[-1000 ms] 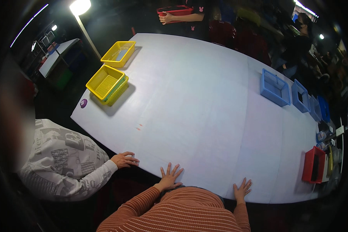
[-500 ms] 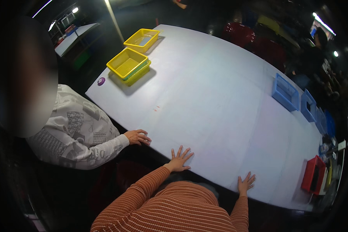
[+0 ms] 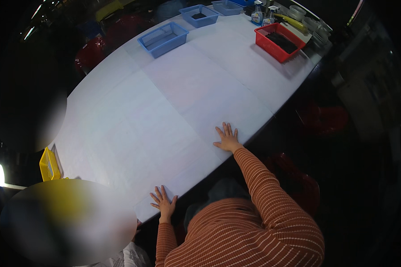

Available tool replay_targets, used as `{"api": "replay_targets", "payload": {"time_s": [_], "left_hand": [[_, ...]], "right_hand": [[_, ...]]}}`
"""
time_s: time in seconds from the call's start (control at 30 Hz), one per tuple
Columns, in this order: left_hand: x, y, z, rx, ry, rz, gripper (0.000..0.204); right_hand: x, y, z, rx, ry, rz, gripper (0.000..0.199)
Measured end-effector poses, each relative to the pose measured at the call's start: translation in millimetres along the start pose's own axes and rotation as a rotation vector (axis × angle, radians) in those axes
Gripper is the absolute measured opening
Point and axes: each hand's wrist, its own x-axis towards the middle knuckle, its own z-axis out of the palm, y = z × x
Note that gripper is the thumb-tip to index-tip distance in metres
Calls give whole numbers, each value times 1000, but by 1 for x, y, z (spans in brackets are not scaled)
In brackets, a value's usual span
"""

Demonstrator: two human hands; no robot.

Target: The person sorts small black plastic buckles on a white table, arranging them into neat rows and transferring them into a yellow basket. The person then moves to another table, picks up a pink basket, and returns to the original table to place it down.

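Both hands flat on the white table, palms down, holding nothing.

Left hand (image 3: 163,204) lies with fingers spread on the white table (image 3: 165,111) at its near edge, close to the near left corner. Right hand (image 3: 227,139) rests the same way farther along that near edge, fingers apart, well apart from the left. Both sleeves are orange with thin pale stripes. A yellow basket (image 3: 49,163) sits at the table's left edge, partly hidden. Three blue baskets stand along the far edge, the nearest one (image 3: 163,39) empty. A red basket (image 3: 279,42) with dark contents sits at the far right corner, spray bottles (image 3: 263,14) just behind it.
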Motion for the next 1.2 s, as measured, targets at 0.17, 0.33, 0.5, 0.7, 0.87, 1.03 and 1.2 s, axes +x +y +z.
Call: {"api": "replay_targets", "payload": {"time_s": [0.17, 0.33, 0.5, 0.7, 0.87, 1.03, 1.2], "left_hand": [[5, 3, -7, 37, -16, -9, 93], [4, -11, -11, 24, -65, -74, 92], [-2, -26, -28, -264, 237, -63, 53], [-103, 19, -16, -757, 879, -590, 31], [-233, 64, 121, -786, 987, -1208, 28], [-349, 139, 226, -415, 1095, -1915, 40], [-436, 117, 243, -700, 1349, -2249, 61]], "right_hand": [[2, -1, -2, 38, 25, -14, 85], [12, -20, 4, 15, 112, -106, 83], [-3, -61, 17, -233, 236, -339, 71], [-35, -215, 48, -465, -49, -1479, 80], [-103, -391, 57, -187, 26, -1922, 82], [-263, -459, 87, 85, -145, -2164, 97], [-349, -446, 158, 46, -194, -2058, 96]]}}
